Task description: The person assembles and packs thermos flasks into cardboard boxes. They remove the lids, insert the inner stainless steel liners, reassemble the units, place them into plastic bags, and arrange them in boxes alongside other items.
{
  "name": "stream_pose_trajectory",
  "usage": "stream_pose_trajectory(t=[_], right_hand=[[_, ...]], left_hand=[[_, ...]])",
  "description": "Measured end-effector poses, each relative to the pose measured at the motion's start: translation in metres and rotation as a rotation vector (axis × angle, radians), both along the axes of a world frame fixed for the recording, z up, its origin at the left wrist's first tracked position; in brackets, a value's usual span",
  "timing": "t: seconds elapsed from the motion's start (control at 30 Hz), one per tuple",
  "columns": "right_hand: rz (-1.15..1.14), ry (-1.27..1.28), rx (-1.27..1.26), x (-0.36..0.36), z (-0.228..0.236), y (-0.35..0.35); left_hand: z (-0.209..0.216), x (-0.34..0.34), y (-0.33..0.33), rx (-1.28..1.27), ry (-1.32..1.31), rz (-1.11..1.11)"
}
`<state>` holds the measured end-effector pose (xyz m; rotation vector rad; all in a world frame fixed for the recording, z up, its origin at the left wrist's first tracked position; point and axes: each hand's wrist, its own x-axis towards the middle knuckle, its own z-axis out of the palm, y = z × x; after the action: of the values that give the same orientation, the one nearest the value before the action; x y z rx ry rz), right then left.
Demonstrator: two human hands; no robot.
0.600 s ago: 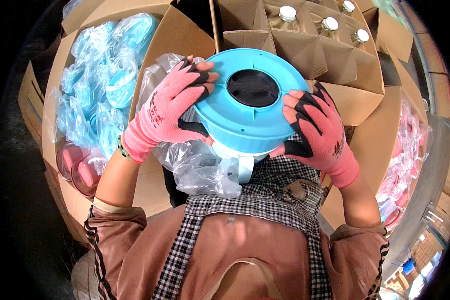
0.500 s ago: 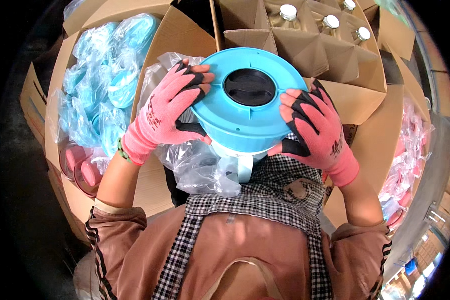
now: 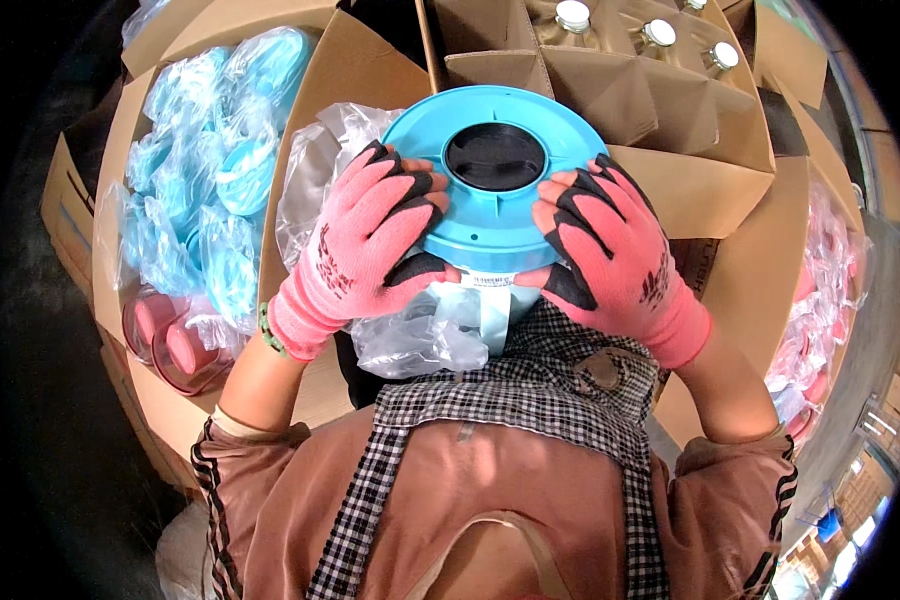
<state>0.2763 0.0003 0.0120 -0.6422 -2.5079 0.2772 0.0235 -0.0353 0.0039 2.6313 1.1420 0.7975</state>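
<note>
A round blue lid (image 3: 490, 215) with a black disc (image 3: 495, 157) at its centre faces up in front of my chest. Below it shows part of a pale container with a strap-like handle (image 3: 495, 325) and a small printed label under the near rim; most of its body is hidden. My left hand (image 3: 370, 235), in a pink and black fingerless-tip glove, grips the lid's left side, fingers on top and thumb beneath the near edge. My right hand (image 3: 610, 250), gloved alike, holds the right side the same way. A clear plastic bag (image 3: 420, 345) hangs around the container, below my left hand.
At the left, a cardboard box (image 3: 315, 130) holds blue items in clear wrap (image 3: 220, 170) and pink pieces (image 3: 175, 345). Ahead, a divided carton (image 3: 690, 195) contains bottles with white caps (image 3: 658, 33). Pink wrapped items (image 3: 815, 310) fill a box at the right.
Both hands have shifted toward the lid's near edge, thumbs closer together. The lid has moved slightly away from me, and the label beneath its rim now shows.
</note>
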Motion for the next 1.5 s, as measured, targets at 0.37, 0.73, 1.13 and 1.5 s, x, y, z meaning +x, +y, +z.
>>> stream_pose_trajectory(t=[0.37,0.73,1.13,1.5], right_hand=[[0.197,-0.078,0.035,0.033,-0.023,0.059],[0.235,0.140,0.014,0.019,-0.023,0.042],[0.062,0.612,-0.407,0.012,-0.016,0.044],[-0.299,0.994,-1.173,-0.022,-0.051,0.024]], left_hand=[[0.006,0.021,-0.010,0.094,0.143,0.109],[0.023,0.045,-0.021,-0.019,0.222,0.199],[0.027,0.046,-0.021,-0.121,0.025,0.167],[-0.050,-0.015,0.043,-0.255,-0.749,0.631]])
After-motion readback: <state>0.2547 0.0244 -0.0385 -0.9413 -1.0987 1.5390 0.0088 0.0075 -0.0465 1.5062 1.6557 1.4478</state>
